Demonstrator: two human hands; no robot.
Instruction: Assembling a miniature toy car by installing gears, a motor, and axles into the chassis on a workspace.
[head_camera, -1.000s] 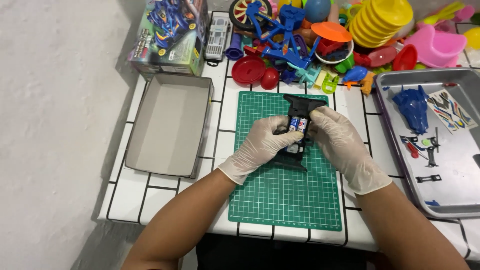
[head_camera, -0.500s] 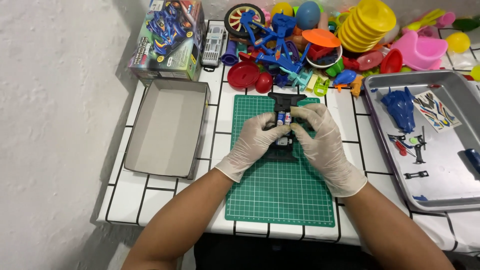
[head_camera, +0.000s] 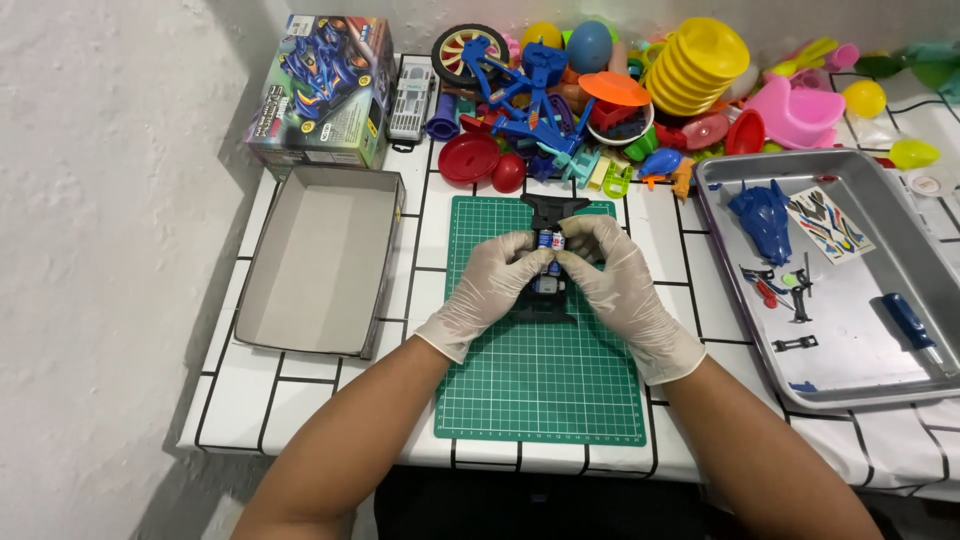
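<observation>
Nearest on the white tiled worktop (head_camera: 320, 400) lies the green cutting mat (head_camera: 540, 390); both gloved hands meet over its upper half, a little nearer to the mat's far edge than half a second ago, when the camera also sat a bit differently; the left hand (head_camera: 490, 290) and the right hand (head_camera: 615, 285) each close their grip on the black toy car chassis (head_camera: 552, 215), which rests on the mat, fingertips pinching at the small blue and white batteries (head_camera: 549, 241) in its middle; the batteries now sit lower in the frame of the chassis, so I judge they are being pressed home. Left of the mat stands an open grey box (head_camera: 320, 260); right of it a metal tray (head_camera: 900, 330) with a blue car body (head_camera: 762, 215); beyond the mat, a heap of coloured plastic toys (head_camera: 600, 110).
</observation>
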